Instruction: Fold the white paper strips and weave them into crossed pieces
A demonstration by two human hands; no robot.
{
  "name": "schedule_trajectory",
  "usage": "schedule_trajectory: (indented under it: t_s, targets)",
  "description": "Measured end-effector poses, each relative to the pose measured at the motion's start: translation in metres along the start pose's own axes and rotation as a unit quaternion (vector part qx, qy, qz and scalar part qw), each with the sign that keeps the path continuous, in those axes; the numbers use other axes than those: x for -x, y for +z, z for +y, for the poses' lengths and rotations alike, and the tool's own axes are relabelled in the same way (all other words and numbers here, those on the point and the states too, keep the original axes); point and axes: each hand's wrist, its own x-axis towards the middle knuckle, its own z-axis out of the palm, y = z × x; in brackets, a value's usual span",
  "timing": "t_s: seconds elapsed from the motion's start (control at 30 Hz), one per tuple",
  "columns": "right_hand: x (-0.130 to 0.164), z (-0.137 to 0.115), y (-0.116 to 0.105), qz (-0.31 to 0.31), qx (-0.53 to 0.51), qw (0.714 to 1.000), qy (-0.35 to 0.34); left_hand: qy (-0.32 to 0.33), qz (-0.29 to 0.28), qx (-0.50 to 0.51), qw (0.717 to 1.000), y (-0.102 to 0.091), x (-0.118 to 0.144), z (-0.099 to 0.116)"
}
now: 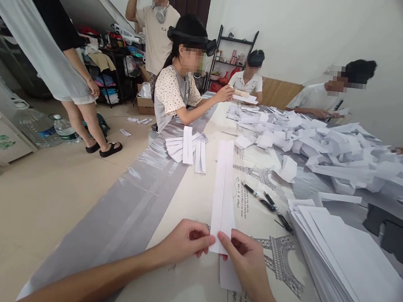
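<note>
A long strip of folded white paper [222, 187] points away from me above the table, with crease lines running along its length. My left hand [187, 241] pinches its near left corner between thumb and fingers. On the near right edge, my right hand [246, 254] grips the same strip, thumb on top. Beneath my right hand another white paper piece [229, 274] shows, partly hidden; I cannot tell whether it is joined to the strip. Farther off to the left, several folded paper strips [186, 147] lie fanned out on the tablecloth.
A stack of white paper sheets [349, 253] is at my right, near some black pens [268, 203]. Behind it spreads a large heap of folded papers [317, 144]. People sit around the printed tablecloth [196, 203]; two others stand at left. Water bottles [65, 129] are on the floor.
</note>
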Motion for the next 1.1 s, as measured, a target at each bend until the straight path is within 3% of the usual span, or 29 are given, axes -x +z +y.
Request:
schedule_trajectory:
  t_s: [0.4,0.57,0.87,1.1]
  targets:
    - [0.001,0.002,-0.002,0.007,0.004,1.000,-0.002,0.047,-0.022,-0.125,0.991,-0.004,0.002,0.006]
    - [0.003,-0.001,0.002,-0.030,0.017,0.999,-0.019,0.045,0.023,-0.095,0.994,-0.005,0.000,0.002]
    - [0.003,-0.004,0.003,-0.039,0.023,0.999,-0.024,0.043,-0.005,-0.062,0.997,-0.009,0.000,0.004]
    - [0.003,0.004,0.003,-0.083,0.020,0.996,-0.007,0.042,0.031,-0.009,0.999,-0.013,-0.006,0.003]
